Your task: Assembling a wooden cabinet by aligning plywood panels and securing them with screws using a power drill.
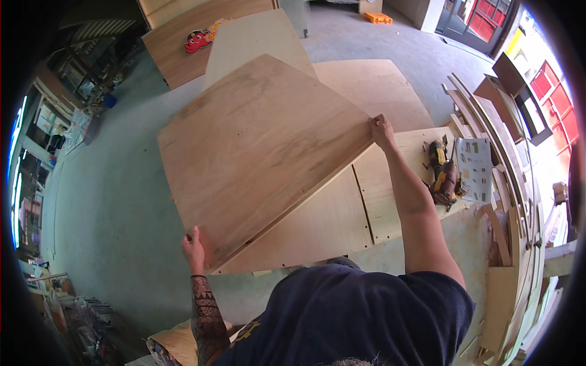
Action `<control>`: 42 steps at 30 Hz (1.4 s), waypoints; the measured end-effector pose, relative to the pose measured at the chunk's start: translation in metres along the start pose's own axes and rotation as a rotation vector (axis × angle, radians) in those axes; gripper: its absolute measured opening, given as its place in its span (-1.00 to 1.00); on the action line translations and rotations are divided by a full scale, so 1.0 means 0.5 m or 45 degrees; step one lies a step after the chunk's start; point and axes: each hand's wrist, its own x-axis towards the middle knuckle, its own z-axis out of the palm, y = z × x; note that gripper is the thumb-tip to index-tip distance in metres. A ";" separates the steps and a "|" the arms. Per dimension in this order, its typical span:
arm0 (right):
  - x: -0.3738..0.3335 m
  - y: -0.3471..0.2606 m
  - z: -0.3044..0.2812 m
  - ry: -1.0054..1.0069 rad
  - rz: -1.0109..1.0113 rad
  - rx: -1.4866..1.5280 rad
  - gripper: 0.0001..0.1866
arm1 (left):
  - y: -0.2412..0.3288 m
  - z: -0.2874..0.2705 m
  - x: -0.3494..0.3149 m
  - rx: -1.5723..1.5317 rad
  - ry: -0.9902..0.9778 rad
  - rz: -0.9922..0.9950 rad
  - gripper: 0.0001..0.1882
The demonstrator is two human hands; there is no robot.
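Note:
A large plywood panel (256, 140) lies at a slant across a lower, pale plywood surface (299, 229) in front of me. My left hand (193, 249) grips the panel's near left edge, thumb on top and the other fingers partly hidden. At the panel's right corner, my right hand (382, 131) is closed around the edge. The panel's near edge stands a little off the surface below, which shows screw holes and a dark seam. Several tools, among them a yellow and black power drill (438, 155), rest on the right end beside a printed sheet (475, 168).
Long wooden strips and offcuts (506, 177) are stacked along the right. Beyond the panel stand further plywood boards (372, 85) and a brown board with a red cartoon cutout (196, 41). An orange case (378, 18) sits on the far floor. A paper bag (177, 341) is near my left arm.

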 end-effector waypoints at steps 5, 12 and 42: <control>0.006 0.060 -0.002 -0.282 0.000 0.536 -0.63 | -0.012 -0.003 0.009 0.031 -0.029 -0.027 -0.26; -0.061 0.076 0.065 -0.168 -0.017 0.559 -0.58 | -0.066 -0.008 -0.016 0.341 0.019 -0.002 -0.28; -0.425 0.081 -0.085 -0.029 0.092 0.781 -0.58 | -0.162 -0.154 -0.028 -0.293 -0.124 -0.184 -0.50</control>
